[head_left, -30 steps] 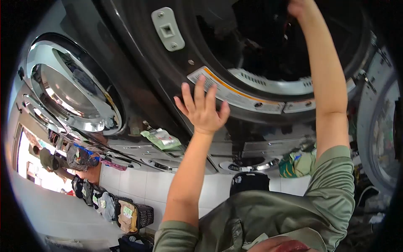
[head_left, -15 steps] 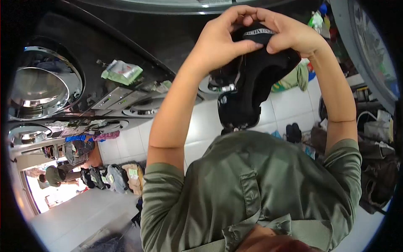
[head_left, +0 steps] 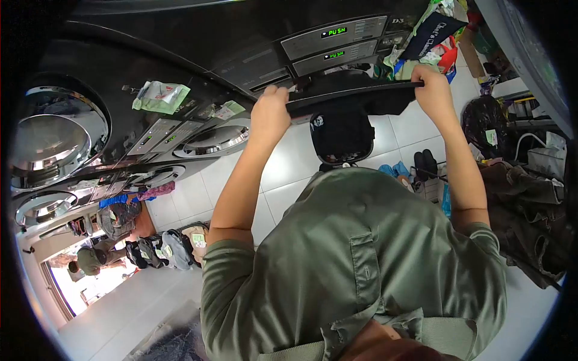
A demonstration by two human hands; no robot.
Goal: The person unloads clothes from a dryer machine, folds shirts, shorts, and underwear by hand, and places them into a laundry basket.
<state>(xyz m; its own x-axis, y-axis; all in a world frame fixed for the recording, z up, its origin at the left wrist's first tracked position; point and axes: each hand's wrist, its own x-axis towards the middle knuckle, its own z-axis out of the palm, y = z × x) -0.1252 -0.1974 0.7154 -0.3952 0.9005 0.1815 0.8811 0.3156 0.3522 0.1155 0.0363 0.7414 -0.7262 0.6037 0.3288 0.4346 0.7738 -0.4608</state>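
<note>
A black garment [head_left: 361,99] is stretched out sideways between my two hands, its upper edge pulled nearly straight. My left hand [head_left: 271,113] is closed around one end of it. My right hand [head_left: 432,90] grips the other end, knuckles up. Below the cloth, close to my body, is a black bag or bin [head_left: 342,137] with a small pale logo at its corner; the garment covers part of it. Whether more cloth lies in it I cannot make out.
Dark front-loading machines [head_left: 60,135] line the left and far side, one panel [head_left: 337,36] lit with "PUSH". A green-and-white packet [head_left: 162,97] lies on a machine. Bags of laundry [head_left: 195,240] stand at left, dark clothes [head_left: 524,210] at right. A person [head_left: 90,260] stands far left.
My hands have moved apart from being bunched together on the garment, drawing it wide. The lettered label seen before is out of sight, and the machine panels are now in view.
</note>
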